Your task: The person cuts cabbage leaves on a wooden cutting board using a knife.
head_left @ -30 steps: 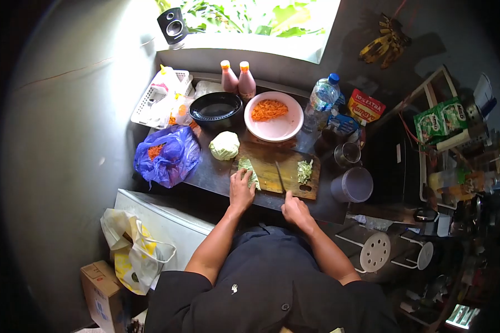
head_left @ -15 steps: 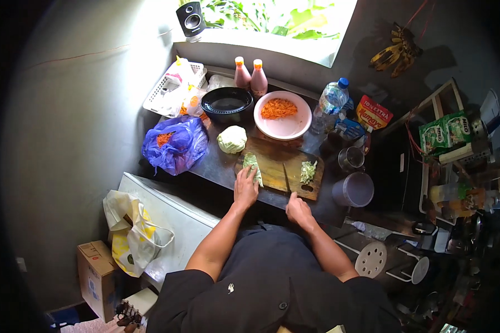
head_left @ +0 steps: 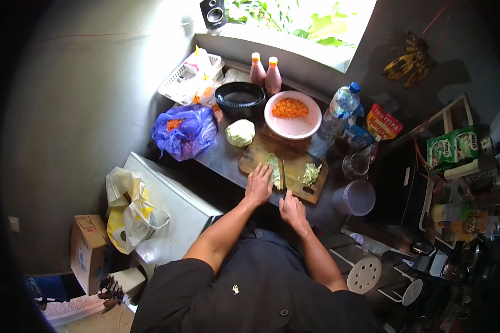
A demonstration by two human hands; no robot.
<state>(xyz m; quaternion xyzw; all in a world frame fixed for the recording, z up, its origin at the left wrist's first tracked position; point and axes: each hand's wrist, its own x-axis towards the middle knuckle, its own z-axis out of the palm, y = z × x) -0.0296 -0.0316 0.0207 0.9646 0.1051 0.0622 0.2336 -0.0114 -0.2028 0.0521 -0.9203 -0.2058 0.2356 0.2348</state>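
On the wooden chopping board [head_left: 254,155], my left hand [head_left: 259,185] holds down a pale green cabbage leaf [head_left: 275,173], its fingertips over the leaf's left side. My right hand [head_left: 292,210] is closed round the handle of a knife [head_left: 284,176]. The blade points away from me, along the right edge of the leaf; whether it touches the leaf I cannot tell. A small heap of chopped cabbage [head_left: 311,175] lies at the board's right end. Just beyond the board's left corner sits a pale cabbage head [head_left: 240,133].
Behind the board stand a white bowl [head_left: 294,130] with shredded carrot [head_left: 290,108] and a black bowl [head_left: 240,99]. A blue plastic bag [head_left: 186,136] lies at the left. To the right are a plastic tub [head_left: 354,198], a glass [head_left: 355,165] and a water bottle [head_left: 339,111].
The knife has moved left across the board, from bare wood to the cabbage leaf, bringing my right hand nearer my left. The left hand stays on the leaf. The whole view has shifted somewhat.
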